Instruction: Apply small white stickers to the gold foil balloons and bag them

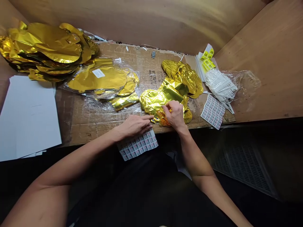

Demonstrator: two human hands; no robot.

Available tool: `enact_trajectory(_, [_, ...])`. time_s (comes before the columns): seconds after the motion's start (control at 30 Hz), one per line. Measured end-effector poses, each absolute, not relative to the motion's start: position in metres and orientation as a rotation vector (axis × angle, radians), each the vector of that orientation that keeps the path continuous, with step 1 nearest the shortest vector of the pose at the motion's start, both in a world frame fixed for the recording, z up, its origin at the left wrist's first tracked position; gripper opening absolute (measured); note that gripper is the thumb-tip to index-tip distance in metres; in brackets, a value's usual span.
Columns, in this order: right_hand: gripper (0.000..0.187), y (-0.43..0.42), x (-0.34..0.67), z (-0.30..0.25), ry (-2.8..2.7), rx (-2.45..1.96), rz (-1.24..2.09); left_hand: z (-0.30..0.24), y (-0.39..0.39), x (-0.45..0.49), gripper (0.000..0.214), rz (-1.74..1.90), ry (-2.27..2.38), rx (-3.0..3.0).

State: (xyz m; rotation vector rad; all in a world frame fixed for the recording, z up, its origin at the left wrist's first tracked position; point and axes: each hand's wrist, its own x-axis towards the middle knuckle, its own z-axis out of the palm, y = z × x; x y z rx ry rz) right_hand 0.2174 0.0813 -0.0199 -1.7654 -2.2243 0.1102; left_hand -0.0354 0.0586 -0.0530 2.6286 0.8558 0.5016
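Gold foil balloons point(153, 100), flat and wrinkled, lie in a pile at the table's front edge. My left hand point(136, 126) is at their lower left, index finger stretched toward the foil. Beneath that hand a sheet of small printed stickers point(138, 146) sticks out over the edge, gripped by fingers that are partly hidden. Over the lower part of the front balloon is my right hand point(175, 114), thumb and fingers drawn together in a pinch. Whatever is between those fingertips is too small to make out. An orange patch of foil shows below them.
A tall stack of gold foil balloons point(47, 47) fills the back left, beside a bagged bundle point(101, 77). White paper sheets point(30, 116) lie at the left. At right are white sticks point(220, 83), yellow labels point(207, 60) and another sticker sheet point(213, 112). Wooden walls enclose the table.
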Motion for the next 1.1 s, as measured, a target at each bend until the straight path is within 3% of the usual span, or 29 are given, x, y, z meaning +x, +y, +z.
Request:
enact_trajectory(0.23, [0.029, 0.088, 0.221, -0.023, -2.420, -1.745, 0.183, -0.058, 0.059, -0.040, 0.042, 0.558, 0.853, 2.502])
enact_trajectory(0.4, [0.031, 0.095, 0.228, -0.017, -2.255, -1.558, 0.708, -0.051, 0.054, -0.038, 0.039, 0.545, 0.892, 2.460])
enact_trajectory(0.57, [0.036, 0.150, 0.271, 0.027, -2.095, -1.477, 1.067, -0.046, 0.055, -0.038, 0.037, 0.532, 0.882, 2.339])
enact_trajectory(0.63, [0.039, 0.182, 0.299, 0.051, -2.084, -1.696, 0.938, -0.042, 0.056, -0.040, 0.032, 0.562, 0.916, 2.183])
enact_trajectory(0.7, [0.047, 0.203, 0.320, 0.070, -1.900, -1.944, 0.536, -0.037, 0.055, -0.042, 0.034, 0.638, 0.995, 1.963])
enact_trajectory(0.83, [0.046, 0.177, 0.302, 0.073, -1.810, -1.900, -0.048, -0.027, 0.047, -0.042, 0.040, 0.811, 1.076, 1.619])
enact_trajectory(0.9, [0.036, 0.137, 0.272, 0.055, -2.015, -1.744, 0.040, -0.026, 0.044, -0.041, 0.042, 0.863, 1.079, 1.546])
enact_trajectory(1.0, [0.027, 0.082, 0.237, 0.024, -2.162, -1.488, 0.503, -0.026, 0.042, -0.042, 0.044, 0.899, 1.095, 1.501])
enact_trajectory(1.1, [0.024, 0.066, 0.241, 0.004, -2.056, -1.464, 0.492, -0.026, 0.040, -0.047, 0.046, 0.896, 1.099, 1.473])
